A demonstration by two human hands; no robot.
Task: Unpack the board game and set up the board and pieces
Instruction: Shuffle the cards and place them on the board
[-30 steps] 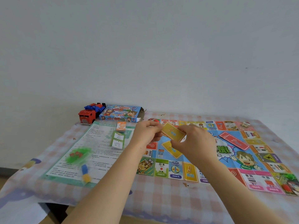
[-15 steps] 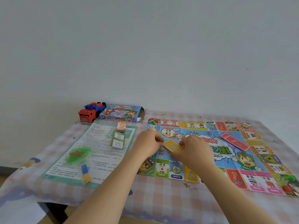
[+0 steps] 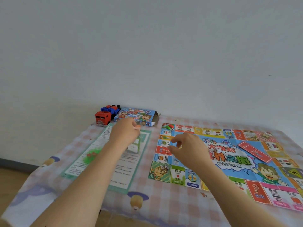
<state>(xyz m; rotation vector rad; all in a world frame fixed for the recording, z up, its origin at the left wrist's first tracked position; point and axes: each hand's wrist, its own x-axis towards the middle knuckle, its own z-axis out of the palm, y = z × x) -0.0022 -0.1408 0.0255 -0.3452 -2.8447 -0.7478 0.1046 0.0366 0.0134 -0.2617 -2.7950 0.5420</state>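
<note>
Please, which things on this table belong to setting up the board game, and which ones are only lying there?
Belong to the job:
game board
game box
red card stack
die
rules sheet
green and red tokens on the board's corner

Only lying about:
toy truck
checked tablecloth

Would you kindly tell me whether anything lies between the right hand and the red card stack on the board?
Yes: a small white die sits on the board roughly midway between the right hand and the red card stack. Nothing else shows there.
</note>
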